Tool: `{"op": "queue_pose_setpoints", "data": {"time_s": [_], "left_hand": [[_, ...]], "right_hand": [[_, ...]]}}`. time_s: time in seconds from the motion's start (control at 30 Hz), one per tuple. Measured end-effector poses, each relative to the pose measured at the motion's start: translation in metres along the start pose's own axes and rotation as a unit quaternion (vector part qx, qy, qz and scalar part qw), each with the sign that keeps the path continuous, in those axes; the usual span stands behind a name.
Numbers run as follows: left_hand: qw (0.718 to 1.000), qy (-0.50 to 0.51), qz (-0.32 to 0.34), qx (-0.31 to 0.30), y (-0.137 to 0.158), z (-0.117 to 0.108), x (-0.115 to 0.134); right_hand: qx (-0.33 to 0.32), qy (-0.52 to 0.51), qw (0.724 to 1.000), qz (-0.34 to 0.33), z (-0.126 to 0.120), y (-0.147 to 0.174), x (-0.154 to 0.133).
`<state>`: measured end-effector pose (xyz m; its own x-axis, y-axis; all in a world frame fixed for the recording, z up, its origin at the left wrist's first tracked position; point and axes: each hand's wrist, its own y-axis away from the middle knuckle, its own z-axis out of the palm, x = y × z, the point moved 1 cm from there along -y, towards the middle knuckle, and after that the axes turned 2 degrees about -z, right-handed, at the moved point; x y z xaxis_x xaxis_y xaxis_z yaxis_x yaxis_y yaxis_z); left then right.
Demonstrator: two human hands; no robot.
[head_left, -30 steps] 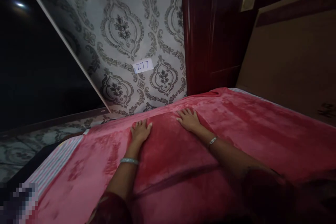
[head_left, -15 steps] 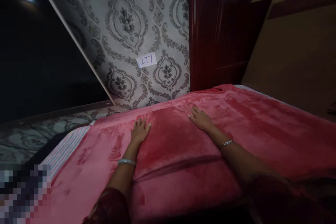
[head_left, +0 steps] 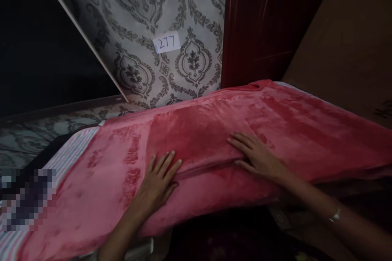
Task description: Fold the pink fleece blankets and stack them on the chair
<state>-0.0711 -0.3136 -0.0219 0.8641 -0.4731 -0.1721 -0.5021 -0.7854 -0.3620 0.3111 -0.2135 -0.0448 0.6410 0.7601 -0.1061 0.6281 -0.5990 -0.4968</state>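
A red plush blanket point(head_left: 113, 200) covers the long surface in front of me. At its middle lies a darker red rectangle of plush fabric point(head_left: 192, 134) with a raised near edge; whether it is a separate piece or part of the blanket I cannot tell. My left hand point(head_left: 156, 181) lies flat with spread fingers at the rectangle's near left corner. Over its right side rests my right hand point(head_left: 259, 155), fingers stretched out to the left. Neither hand grips anything.
Striped cloth point(head_left: 72, 151) shows along the left edge. Behind stand a patterned wall point(head_left: 196, 16) with a paper label point(head_left: 167, 42) reading 277, a dark red panel point(head_left: 257, 28) and a large dark panel point(head_left: 52, 49). A brown board point(head_left: 346, 49) leans at the right.
Both hands have moved toward me from the rectangle's far part to its near edge, staying on the fabric. The view has tilted down slightly.
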Motion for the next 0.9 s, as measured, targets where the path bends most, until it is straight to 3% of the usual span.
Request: {"op": "queue_pose_setpoints", "data": {"time_s": [0.1,0.27,0.37,0.47,0.57,0.67,0.77,0.83,0.9], "left_hand": [[0.998,-0.062,-0.012,0.013,0.013,0.012,-0.005],[0.992,-0.100,-0.072,0.025,0.008,0.019,-0.016],[0.989,-0.093,-0.095,0.067,0.009,0.019,-0.019],[0.985,-0.090,-0.074,0.130,0.006,0.004,-0.026],[0.977,-0.075,-0.069,0.187,-0.011,-0.039,-0.038],[0.960,-0.025,-0.115,0.253,-0.041,-0.105,-0.051],[0.923,0.011,-0.188,0.336,-0.074,-0.171,-0.065],[0.898,0.083,-0.218,0.373,-0.096,-0.202,-0.078],[0.876,0.198,-0.244,0.365,-0.117,-0.215,-0.095]], "right_hand": [[-0.026,0.029,0.999,-0.023,0.001,0.011,-0.003],[-0.032,0.087,0.996,-0.018,0.009,0.006,0.009],[0.001,0.108,0.994,-0.008,0.010,0.005,0.012],[0.062,0.105,0.993,-0.010,-0.005,-0.001,0.019],[0.146,0.100,0.984,-0.031,-0.046,-0.025,0.023],[0.247,0.103,0.963,-0.018,-0.106,-0.059,0.018],[0.326,0.073,0.942,0.035,-0.163,-0.092,0.011],[0.339,0.026,0.938,0.071,-0.190,-0.113,0.014],[0.310,-0.055,0.943,0.107,-0.203,-0.134,0.027]]}}
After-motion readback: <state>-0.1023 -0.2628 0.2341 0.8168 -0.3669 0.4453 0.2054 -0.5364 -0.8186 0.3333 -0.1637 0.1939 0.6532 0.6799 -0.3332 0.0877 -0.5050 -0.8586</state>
